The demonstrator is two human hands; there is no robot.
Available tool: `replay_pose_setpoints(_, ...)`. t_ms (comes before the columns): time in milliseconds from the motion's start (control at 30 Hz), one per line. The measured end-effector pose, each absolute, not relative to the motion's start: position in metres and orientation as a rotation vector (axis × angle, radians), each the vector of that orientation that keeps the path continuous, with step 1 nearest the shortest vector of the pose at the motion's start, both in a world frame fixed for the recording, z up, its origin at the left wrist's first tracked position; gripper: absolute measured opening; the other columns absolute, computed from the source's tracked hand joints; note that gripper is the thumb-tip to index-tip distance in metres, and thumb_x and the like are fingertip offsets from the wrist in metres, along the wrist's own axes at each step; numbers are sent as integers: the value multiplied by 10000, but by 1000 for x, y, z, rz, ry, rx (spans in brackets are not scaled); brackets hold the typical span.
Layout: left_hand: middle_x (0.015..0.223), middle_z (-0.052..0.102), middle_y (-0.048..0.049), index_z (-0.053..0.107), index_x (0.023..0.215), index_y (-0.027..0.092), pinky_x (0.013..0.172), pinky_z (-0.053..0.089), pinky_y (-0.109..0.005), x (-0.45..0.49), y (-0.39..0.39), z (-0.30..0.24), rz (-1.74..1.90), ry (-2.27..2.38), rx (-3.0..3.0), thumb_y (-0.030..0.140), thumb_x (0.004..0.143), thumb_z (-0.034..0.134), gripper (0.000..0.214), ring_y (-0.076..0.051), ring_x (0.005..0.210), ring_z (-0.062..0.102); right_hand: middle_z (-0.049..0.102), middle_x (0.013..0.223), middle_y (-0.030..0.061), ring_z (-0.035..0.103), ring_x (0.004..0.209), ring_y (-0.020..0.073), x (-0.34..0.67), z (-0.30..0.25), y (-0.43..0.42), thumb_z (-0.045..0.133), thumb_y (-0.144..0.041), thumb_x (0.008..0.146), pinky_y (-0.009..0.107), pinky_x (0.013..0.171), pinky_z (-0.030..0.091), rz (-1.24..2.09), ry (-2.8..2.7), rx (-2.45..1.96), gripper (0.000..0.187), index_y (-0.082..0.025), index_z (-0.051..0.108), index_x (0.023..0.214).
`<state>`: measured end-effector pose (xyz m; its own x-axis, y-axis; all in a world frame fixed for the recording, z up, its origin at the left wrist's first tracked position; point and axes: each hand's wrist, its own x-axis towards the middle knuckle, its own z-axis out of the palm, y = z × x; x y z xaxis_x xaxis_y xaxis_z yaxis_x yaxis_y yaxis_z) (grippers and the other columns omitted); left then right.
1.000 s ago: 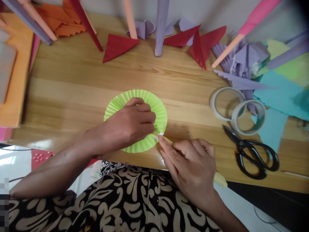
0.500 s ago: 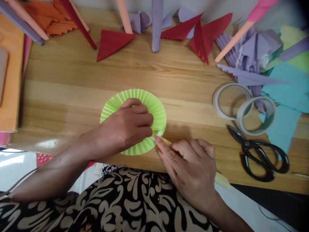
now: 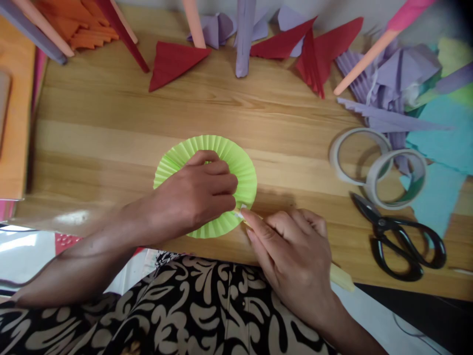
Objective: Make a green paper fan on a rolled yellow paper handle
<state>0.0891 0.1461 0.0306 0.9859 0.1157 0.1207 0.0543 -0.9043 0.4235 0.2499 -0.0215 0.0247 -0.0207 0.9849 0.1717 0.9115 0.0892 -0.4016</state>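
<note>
Left hand [image 3: 195, 193] is hiding middle of green disc [image 3: 243, 170]; right hand [image 3: 291, 251] is masking much of yellow stick [image 3: 342, 277] (white scrap [image 3: 243, 209] at fingertip is looking blurred)

There's a paper disc [image 3: 244, 172] mid-frame on the surface [image 3: 111, 108], scissors [image 3: 382, 223] at right below tape rolls [image 3: 371, 181], paper scraps [image 3: 175, 64] up top.

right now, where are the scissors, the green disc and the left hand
scissors [image 3: 382, 224]: head view, on the pivot
green disc [image 3: 240, 165]: head view, on the pleats at its upper right
left hand [image 3: 201, 192]: head view, on the back of the hand
</note>
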Motion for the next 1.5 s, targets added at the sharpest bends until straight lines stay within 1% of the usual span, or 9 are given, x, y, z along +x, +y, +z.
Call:
replay_pose_setpoints(233, 784, 624, -37, 609, 779, 201, 918, 394, -409, 88, 146, 29, 190, 124, 2702, 233, 1007, 460, 274, -185, 826, 533, 550, 684, -10, 469, 682, 166, 249, 25, -19, 542, -218, 995, 349, 749, 300, 285, -1977, -1890, 220, -188, 704, 1140)
replay_pose_setpoints(600, 792, 625, -32, 618, 779, 202, 905, 388, -401, 91, 146, 38, 167, 143, 2642, 200, 1004, 449, 280, -179, 806, 526, 562, 705, -3, 497, 699, 166, 250, 23, -14, 548, -265, 985, 342, 750, 313, 267, -2009, -1895, 190, -194, 704, 1066)
replay_pose_setpoints(867, 768, 618, -29, 573, 692, 182, 863, 382, -368, 90, 146, 29, 237, 131, 2695, 172, 981, 481, 304, -173, 801, 511, 566, 706, -4, 507, 698, 168, 247, 19, -13, 553, -285, 973, 339, 752, 315, 175, -2016, -1893, 181, -201, 708, 1016)
replay_pose_setpoints(1033, 762, 636, -31, 622, 709, 184, 839, 378, -365, 90, 148, 21, 307, 88, 2744, 158, 940, 508, 259, -178, 794, 516, 655, 800, 34, 562, 780, 192, 242, 14, -10, 561, -303, 965, 347, 785, 327, 55, -2026, -1935, 185, -192, 703, 1009)
replay_pose_setpoints(1100, 770, 650, -29, 650, 738, 187, 839, 377, -362, 90, 148, 17, 339, 89, 2749, 148, 905, 540, 203, -180, 798, 523, 693, 871, 56, 593, 837, 204, 244, 16, -10, 562, -330, 970, 351, 811, 341, 34, -2022, -1946, 213, -187, 697, 1050)
replay_pose_setpoints(1167, 790, 668, -29, 667, 770, 188, 840, 373, -360, 90, 147, 15, 364, 98, 2757, 141, 882, 556, 164, -186, 815, 533, 717, 940, 69, 619, 885, 210, 251, 23, -16, 547, -346, 982, 355, 840, 357, 5, -1981, -1954, 266, -179, 674, 1145)
replay_pose_setpoints(1233, 810, 683, -32, 674, 790, 186, 843, 369, -360, 89, 145, 13, 378, 112, 2774, 138, 871, 560, 147, -192, 832, 541, 722, 955, 67, 631, 882, 207, 260, 30, -28, 528, -349, 994, 358, 855, 367, -51, -1915, -1985, 304, -177, 645, 1216)
replay_pose_setpoints(1333, 824, 690, -40, 687, 816, 185, 845, 370, -361, 86, 143, 10, 394, 130, 2793, 133, 858, 561, 143, -201, 850, 551, 707, 909, 58, 627, 862, 218, 272, 33, -53, 527, -363, 995, 368, 840, 382, -100, -1895, -2059, 297, -185, 658, 1193)
replay_pose_setpoints(1500, 871, 702, -46, 711, 908, 201, 870, 409, -373, 83, 146, 8, 419, 133, 2724, 148, 845, 575, 159, -210, 897, 591, 696, 1095, 128, 602, 990, 255, 268, 15, -75, 559, -332, 978, 382, 837, 424, -50, -1929, -2091, 307, -159, 645, 1217)
